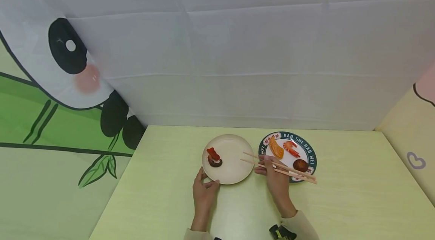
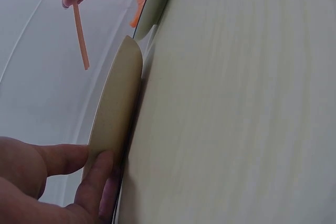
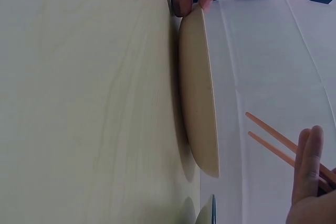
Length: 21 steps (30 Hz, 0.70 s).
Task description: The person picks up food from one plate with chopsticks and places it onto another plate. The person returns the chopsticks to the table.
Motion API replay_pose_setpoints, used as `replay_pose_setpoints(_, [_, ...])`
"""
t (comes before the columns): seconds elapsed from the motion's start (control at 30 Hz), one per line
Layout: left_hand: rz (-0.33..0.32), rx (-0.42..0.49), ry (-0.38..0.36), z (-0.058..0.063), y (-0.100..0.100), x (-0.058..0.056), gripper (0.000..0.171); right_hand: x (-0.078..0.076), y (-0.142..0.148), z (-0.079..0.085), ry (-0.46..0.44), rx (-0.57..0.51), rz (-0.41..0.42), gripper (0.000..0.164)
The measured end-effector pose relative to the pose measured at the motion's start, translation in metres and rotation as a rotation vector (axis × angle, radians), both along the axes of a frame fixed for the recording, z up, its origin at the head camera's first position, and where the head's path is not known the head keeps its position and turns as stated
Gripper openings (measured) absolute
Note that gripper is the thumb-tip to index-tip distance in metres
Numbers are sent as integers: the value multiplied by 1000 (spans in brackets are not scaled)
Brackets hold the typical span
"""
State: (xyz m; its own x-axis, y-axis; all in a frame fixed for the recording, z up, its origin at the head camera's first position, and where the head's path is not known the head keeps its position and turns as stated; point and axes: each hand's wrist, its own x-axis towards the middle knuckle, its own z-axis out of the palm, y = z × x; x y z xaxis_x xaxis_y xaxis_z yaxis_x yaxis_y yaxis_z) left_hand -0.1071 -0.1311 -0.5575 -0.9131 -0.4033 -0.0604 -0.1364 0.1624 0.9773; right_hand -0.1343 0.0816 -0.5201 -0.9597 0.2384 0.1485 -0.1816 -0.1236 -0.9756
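My right hand (image 1: 276, 179) holds a pair of wooden chopsticks (image 1: 295, 172), their tips apart over the right side of a beige plate (image 1: 234, 164). Nothing is between the tips. At the plate's near left edge, my left hand (image 1: 205, 194) grips the rim, thumb and fingers against its side (image 2: 113, 114). On the plate's left part lie a red piece of food (image 1: 213, 153) and a dark brown curved piece (image 1: 215, 163). Partly behind the right hand, a patterned plate (image 1: 313, 153) carries a golden dumpling-like piece (image 1: 276, 148), a shrimp (image 1: 291, 148) and a round brown mushroom-like piece (image 1: 300, 165).
Both plates stand near the back of a pale wood-grain table (image 1: 350, 187). A grey-white cloth (image 1: 238, 62) hangs behind its far edge. A cartoon-printed wall covering (image 1: 51, 119) is at the left, and a cream wall (image 1: 408, 149) bounds the right.
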Motion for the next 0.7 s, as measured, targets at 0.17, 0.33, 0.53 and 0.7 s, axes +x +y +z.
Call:
replay_pose_setpoints(0.17, [6, -3, 0, 0, 0, 0, 80, 0, -3, -1, -6, -8, 16, 32])
replay_pose_setpoints(0.33, [7, -2, -11, -2, 0, 0, 80, 0, -7, -3, -34, 17, 31, 32])
replay_pose_setpoints(0.53, [1, 2, -7, -3, -1, 0, 80, 0, -12, -3, -17, 7, 56, 33])
replay_pose_setpoints(0.7, [-3, -3, 2, -3, 0, -1, 81, 0, -17, -4, -3, -9, 74, 32])
